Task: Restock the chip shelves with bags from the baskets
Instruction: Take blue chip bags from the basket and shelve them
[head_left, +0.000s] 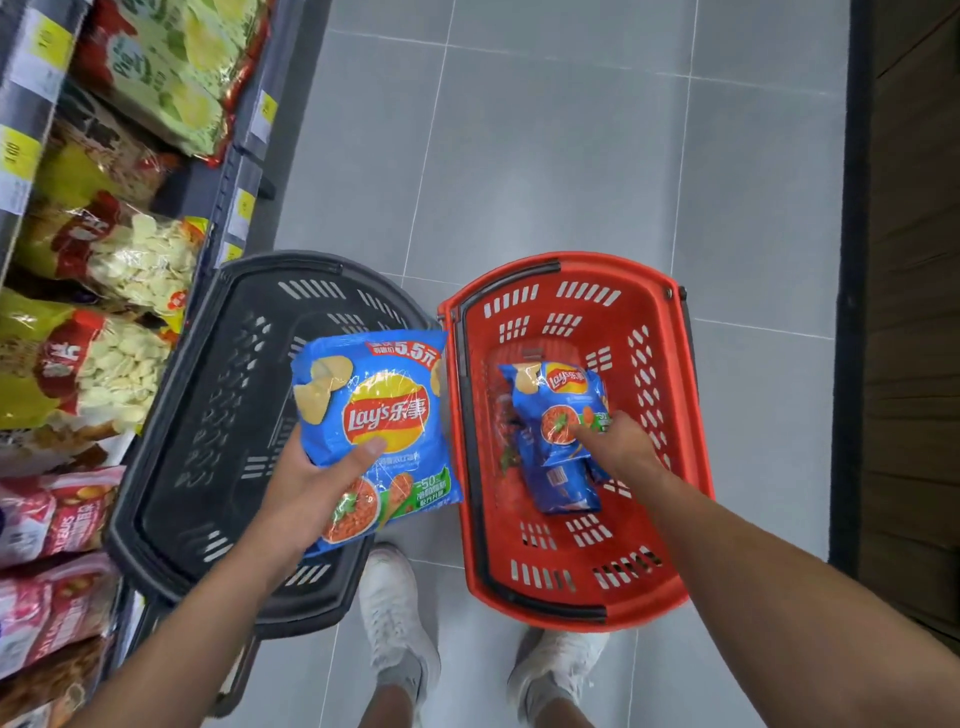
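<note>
My left hand (311, 488) grips a blue Lay's chip bag (384, 415) by its lower left edge, thumb on the front, above the black basket (176, 467). The black basket holds nothing that I can see. My right hand (618, 447) reaches down into the red basket (670, 519), its fingers curled on the upper blue Lay's bag (558, 405). A second blue bag (563, 483) lies under it on the basket floor. The chip shelves (104, 270) run along the left, packed with bags.
Both baskets stand side by side on the grey tiled floor (545, 156). My two white shoes (395, 613) are just behind them. A dark wooden wall (914, 312) bounds the aisle on the right. Yellow price tags (244, 213) line the shelf edges.
</note>
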